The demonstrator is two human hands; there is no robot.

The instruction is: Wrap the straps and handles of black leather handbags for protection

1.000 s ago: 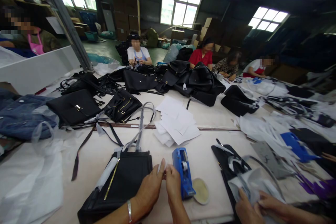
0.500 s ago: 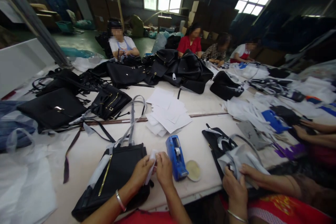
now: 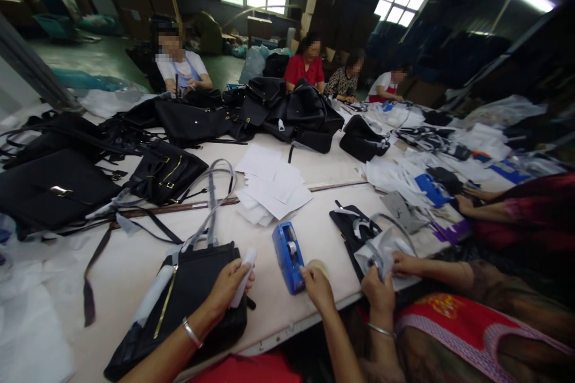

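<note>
Folded white paper (image 3: 243, 278) is held in my left hand (image 3: 227, 286), above the right side of a black handbag (image 3: 193, 293) with a gold zipper and wrapped handles. My right hand (image 3: 318, 288) has its fingers pinched together at the near end of a blue tape dispenser (image 3: 287, 257). Whatever may be between those fingertips is too small to see. A pale tape roll (image 3: 320, 267) lies just behind my right hand, partly hidden by it. Loose white sheets (image 3: 274, 182) lie beyond the dispenser.
At the right, a co-worker's hands (image 3: 380, 287) handle wrapping on another black bag (image 3: 353, 230). Black bags (image 3: 287, 114) are piled across the table's far side. Several people sit beyond. A plastic bag (image 3: 31, 311) lies at the left.
My right hand has left the paper and moved right to the tape dispenser. My left hand still holds the paper. The whole view has shifted, so the table things appear further left.
</note>
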